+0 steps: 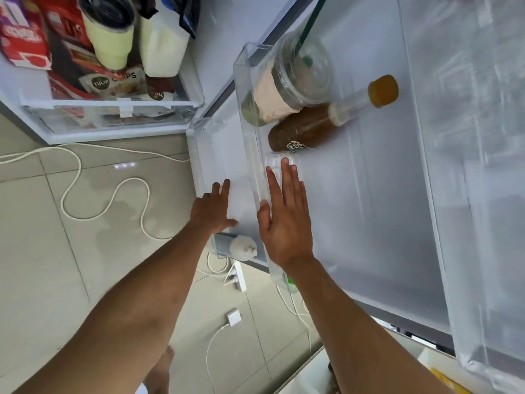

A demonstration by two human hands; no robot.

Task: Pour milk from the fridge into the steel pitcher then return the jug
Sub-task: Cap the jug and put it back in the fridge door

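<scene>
Left hand (213,209), right hand (287,220): both lying flat, empty, against door bins (238,70); jug (164,45) standing shelved; pushing evenly seems advisable.

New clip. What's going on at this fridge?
A person stands at an open fridge with both hands empty and the fingers straight. The right hand lies flat against a clear door bin that holds a lidded cup and a brown bottle. The left hand presses on the white panel beside it. The milk jug stands in the other door's shelf, with neither hand on it. No steel pitcher is in view.
</scene>
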